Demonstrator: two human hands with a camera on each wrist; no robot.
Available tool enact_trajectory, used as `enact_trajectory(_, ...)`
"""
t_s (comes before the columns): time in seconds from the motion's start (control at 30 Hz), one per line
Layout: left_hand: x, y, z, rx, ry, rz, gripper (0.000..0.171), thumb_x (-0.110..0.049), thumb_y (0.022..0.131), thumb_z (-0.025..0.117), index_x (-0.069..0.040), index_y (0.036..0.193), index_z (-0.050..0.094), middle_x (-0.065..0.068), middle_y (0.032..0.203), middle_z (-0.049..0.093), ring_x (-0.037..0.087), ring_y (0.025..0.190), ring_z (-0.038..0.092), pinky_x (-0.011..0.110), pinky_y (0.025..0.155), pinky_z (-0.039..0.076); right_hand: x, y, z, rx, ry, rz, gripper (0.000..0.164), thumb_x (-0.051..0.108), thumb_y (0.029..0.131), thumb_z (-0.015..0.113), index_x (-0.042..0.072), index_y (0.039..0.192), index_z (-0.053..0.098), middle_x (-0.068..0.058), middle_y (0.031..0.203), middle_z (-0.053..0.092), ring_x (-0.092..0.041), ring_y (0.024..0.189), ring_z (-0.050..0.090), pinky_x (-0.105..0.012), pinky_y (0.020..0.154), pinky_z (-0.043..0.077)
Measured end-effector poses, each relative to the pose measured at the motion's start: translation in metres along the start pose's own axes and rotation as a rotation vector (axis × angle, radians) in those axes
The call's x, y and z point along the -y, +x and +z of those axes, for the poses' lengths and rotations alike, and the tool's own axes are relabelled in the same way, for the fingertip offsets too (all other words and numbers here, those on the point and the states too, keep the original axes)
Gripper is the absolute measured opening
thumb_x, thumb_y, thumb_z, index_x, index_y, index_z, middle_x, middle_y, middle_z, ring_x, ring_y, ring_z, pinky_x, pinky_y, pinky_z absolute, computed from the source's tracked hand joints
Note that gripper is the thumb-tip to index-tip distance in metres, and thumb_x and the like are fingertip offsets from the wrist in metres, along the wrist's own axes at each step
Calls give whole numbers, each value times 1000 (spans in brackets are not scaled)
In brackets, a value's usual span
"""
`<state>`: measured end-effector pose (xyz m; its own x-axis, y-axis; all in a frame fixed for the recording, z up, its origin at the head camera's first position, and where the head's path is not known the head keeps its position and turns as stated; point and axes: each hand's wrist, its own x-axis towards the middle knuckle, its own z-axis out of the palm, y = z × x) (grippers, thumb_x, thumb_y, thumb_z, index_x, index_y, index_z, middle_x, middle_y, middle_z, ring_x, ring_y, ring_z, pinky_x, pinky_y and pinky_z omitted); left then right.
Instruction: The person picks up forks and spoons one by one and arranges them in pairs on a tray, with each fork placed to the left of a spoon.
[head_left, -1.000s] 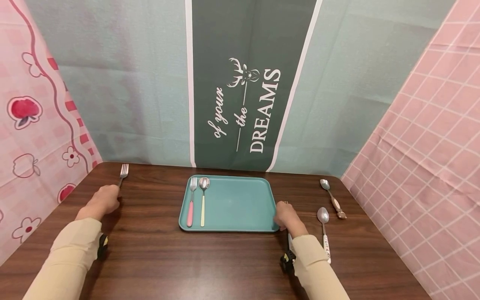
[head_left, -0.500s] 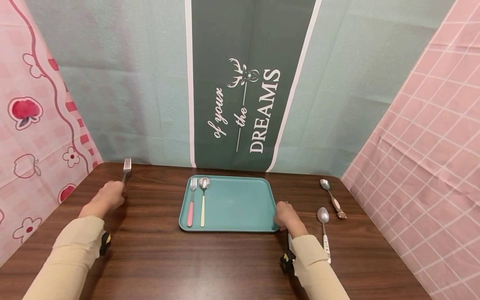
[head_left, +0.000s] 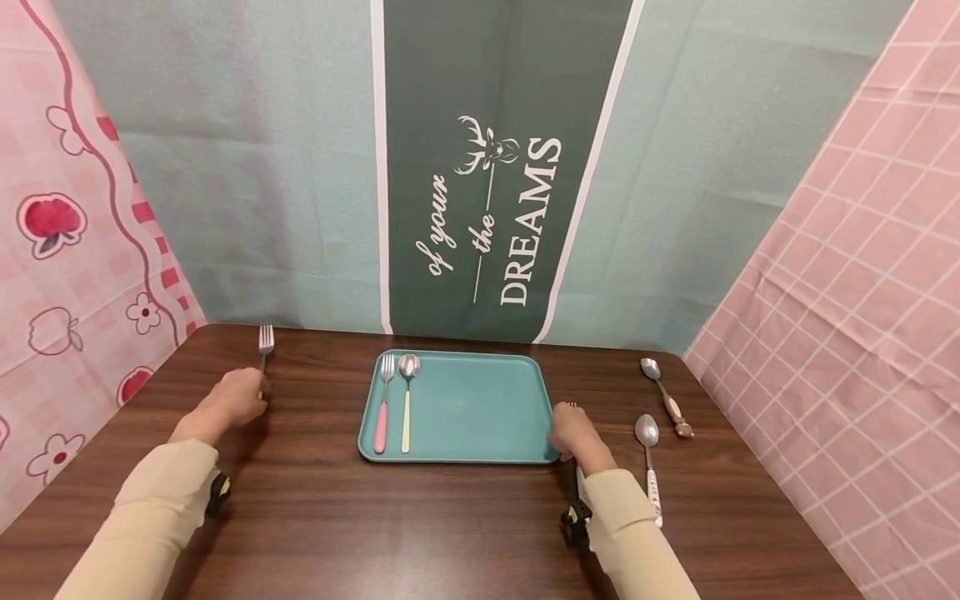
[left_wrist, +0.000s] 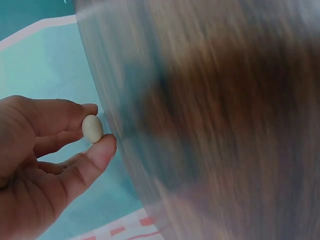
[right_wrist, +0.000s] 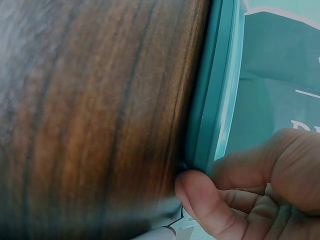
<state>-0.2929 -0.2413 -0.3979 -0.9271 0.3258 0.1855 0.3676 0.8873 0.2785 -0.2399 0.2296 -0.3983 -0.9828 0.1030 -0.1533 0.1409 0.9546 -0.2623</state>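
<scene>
My left hand [head_left: 238, 397] pinches a fork [head_left: 266, 337], its tines pointing to the back of the table. In the left wrist view the pale rounded handle end [left_wrist: 92, 129] shows between thumb and fingers. The teal tray [head_left: 472, 408] lies mid-table, bearing a pink-handled fork [head_left: 381, 425] and a spoon with a pale yellow handle [head_left: 407, 417] along its left side. At the tray's right front corner my right hand [head_left: 574, 432] grips the rim, thumb and finger on either side of it in the right wrist view. Another fork [head_left: 572, 405] is mostly hidden behind this hand.
To the right lie a spoon with a white patterned handle [head_left: 649, 467] and a spoon with a brown handle [head_left: 666, 400]. A hanging cloth [head_left: 315, 208] stands along the back edge of the wooden table [head_left: 420, 533], with pink cloths at both sides.
My left hand has moved right with the fork, which rose a little and then came down. My right hand and the tray have stayed in place.
</scene>
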Motion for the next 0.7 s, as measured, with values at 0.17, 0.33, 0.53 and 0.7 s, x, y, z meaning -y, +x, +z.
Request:
enact_trajectory(0.17, -10, 1, 1, 15, -25, -19, 13, 0, 63, 57, 6, 74, 58, 15, 70, 54, 28, 64, 49, 44, 59, 40, 0, 0, -1, 4, -4, 0, 10, -7, 74, 50, -7, 83, 54, -18, 67, 51, -15, 40, 53, -23, 37, 41)
enact_trajectory(0.33, -28, 3, 2, -8, -68, -20, 17, -1, 64, 57, 8, 78, 60, 19, 76, 58, 35, 73, 53, 46, 65, 41, 0, 1, -2, 6, 0, 5, 11, -7, 74, 50, -8, 85, 53, -20, 69, 50, -16, 40, 54, -23, 37, 41)
enact_trajectory(0.53, -46, 9, 6, 7, -110, -32, 23, -2, 69, 57, 10, 87, 60, 22, 85, 59, 39, 83, 52, 47, 70, 40, -1, 1, 0, 4, 9, -3, 10, -7, 75, 49, -8, 84, 53, -19, 68, 50, -16, 40, 53, -23, 37, 41)
enact_trajectory(0.7, -56, 12, 13, 4, -130, -31, 22, -2, 69, 57, 10, 87, 61, 20, 86, 60, 36, 83, 53, 45, 69, 41, -1, 0, 0, 0, 7, -1, 10, -8, 74, 49, -7, 83, 53, -19, 69, 50, -15, 39, 53, -23, 37, 41)
